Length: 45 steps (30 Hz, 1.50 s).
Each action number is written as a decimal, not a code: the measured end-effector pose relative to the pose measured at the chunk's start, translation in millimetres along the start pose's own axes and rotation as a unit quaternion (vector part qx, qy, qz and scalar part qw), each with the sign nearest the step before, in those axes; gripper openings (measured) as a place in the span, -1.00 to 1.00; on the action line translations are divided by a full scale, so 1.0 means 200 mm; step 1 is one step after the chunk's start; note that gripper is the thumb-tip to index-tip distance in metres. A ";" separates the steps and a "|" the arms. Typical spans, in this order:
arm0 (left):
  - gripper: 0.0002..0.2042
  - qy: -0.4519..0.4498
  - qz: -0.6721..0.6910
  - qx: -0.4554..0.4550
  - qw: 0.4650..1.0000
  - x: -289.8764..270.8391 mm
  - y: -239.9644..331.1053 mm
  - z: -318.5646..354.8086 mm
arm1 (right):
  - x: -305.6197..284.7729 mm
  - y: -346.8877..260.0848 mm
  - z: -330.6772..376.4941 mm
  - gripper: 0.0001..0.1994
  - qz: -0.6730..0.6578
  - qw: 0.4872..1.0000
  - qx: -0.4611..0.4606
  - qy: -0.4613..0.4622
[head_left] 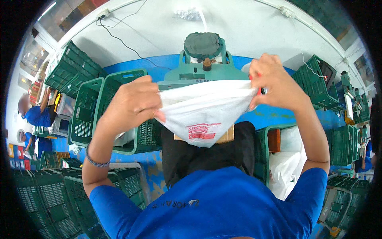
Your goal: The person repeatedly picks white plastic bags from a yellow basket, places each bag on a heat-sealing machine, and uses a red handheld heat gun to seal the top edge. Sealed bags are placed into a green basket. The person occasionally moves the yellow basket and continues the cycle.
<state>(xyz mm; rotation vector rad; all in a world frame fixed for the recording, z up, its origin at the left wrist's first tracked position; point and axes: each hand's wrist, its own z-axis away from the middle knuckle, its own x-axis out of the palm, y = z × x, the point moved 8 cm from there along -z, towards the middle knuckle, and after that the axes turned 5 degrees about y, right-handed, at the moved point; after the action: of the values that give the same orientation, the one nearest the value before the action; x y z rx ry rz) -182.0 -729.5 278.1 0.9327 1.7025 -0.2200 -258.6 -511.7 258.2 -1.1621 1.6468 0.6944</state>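
A white bag with a red print is stretched between my two hands, in front of my lap. My left hand pinches its upper left corner with closed fingers. The upper right corner is gripped by my right hand, where small red bits show beside the fingers; I cannot make out what they are. The bag's lower part hangs to a point over a tan block above my thighs. Just beyond the bag stands a green machine with a dark padded top, its front edge partly hidden by the bag.
Green plastic crates stand at my left. Another crate at my right holds white bags. More crates are stacked at far right. A black cable runs down the white wall. Other people in blue work at far left.
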 end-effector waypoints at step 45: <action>-0.68 0.438 0.199 -0.235 0.844 0.28 -0.47 -0.09 | 0.27 0.13 0.46 -0.63 -0.411 0.691 0.421 0.419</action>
<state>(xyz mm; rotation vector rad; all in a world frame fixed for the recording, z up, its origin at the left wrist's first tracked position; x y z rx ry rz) -263.0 -755.5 206.1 1.0454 2.1532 1.0144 -250.5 -443.3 172.0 -1.3438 1.5240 -1.2503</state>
